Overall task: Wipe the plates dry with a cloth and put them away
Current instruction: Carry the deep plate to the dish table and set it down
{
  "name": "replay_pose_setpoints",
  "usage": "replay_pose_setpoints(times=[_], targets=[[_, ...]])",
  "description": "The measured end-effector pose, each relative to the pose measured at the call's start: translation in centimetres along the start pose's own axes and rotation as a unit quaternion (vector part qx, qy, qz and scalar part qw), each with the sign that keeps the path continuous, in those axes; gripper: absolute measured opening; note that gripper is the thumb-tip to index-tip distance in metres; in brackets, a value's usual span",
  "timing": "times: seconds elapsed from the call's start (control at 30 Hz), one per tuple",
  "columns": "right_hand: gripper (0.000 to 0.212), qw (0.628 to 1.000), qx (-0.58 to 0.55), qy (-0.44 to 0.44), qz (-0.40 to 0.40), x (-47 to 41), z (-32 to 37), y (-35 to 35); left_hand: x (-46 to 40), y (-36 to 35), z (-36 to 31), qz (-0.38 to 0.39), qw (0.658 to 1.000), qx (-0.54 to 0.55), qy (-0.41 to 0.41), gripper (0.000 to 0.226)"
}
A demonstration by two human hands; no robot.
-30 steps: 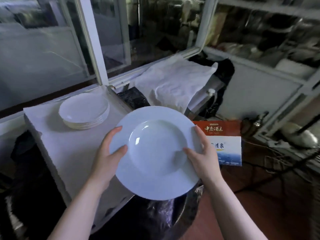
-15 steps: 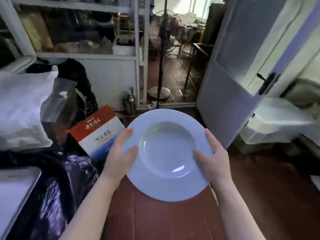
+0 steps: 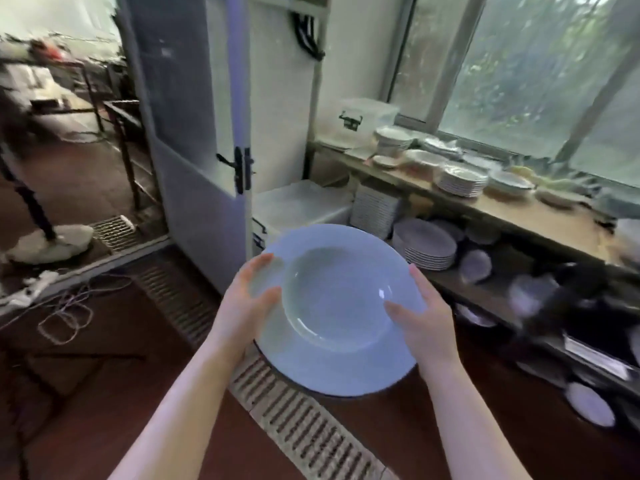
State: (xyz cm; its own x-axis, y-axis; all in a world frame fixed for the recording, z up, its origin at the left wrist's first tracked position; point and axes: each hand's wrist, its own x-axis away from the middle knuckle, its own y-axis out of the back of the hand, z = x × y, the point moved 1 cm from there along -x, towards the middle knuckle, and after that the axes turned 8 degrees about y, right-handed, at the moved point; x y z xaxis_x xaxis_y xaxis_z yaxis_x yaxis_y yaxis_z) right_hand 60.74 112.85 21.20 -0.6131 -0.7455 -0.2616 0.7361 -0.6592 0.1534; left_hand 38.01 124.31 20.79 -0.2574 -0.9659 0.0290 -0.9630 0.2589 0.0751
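The view has swung round in the last second: the bench with the low stack of white plates and the red-and-white box, seen earlier, are gone from the frame, and shelves (image 3: pixel 540 220) loaded with stacked plates (image 3: pixel 429 247) now fill the right side under a window (image 3: pixel 540 74). The plate (image 3: pixel 336 306) has kept its place at centre frame and both hands have kept the same hold on it throughout. That suggests the person has turned away from the drying spot and is carrying this plate to storage, so the wiping of this one looks finished and the putting-away is under way; no cloth shows in the frame. The left hand (image 3: pixel 242 306) holds the left rim, thumb lying on the upper face and fingers curled up past the edge. The right hand (image 3: pixel 420 320) holds the right rim the same way, thumb pointing in toward the bowl. The plate sits between the two grips, tilted toward the camera, in the air above the floor drain (image 3: pixel 304 427) and left of the lower shelf's stacks, well apart from them.
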Motion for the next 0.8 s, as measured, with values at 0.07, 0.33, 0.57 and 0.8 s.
replay_pose_setpoints(times=[0.07, 0.33, 0.57, 0.8], targets=[[0.07, 0.999, 0.019, 0.007, -0.041, -4.0, -1.1, 4.3, -3.7, -5.9, -1.3, 0.044, 0.999, -0.005, -0.012, 0.049], [0.071, 0.983, 0.046, -0.012, -0.175, -16.9, -5.3, 16.6, -16.8, -25.5, -5.0, 0.209, 0.978, 0.002, -0.01, 0.047], [0.062, 0.948, 0.103, -0.036, -0.299, -26.4, -11.9, 23.9, -28.5, -41.3, -5.5, 0.356, 0.934, 0.005, 0.011, 0.05], [0.075, 0.906, 0.149, -0.078, -0.387, -34.0, -19.2, 33.0, -36.2, -58.5, -4.1, 0.444, 0.896, -0.015, 0.013, 0.047]])
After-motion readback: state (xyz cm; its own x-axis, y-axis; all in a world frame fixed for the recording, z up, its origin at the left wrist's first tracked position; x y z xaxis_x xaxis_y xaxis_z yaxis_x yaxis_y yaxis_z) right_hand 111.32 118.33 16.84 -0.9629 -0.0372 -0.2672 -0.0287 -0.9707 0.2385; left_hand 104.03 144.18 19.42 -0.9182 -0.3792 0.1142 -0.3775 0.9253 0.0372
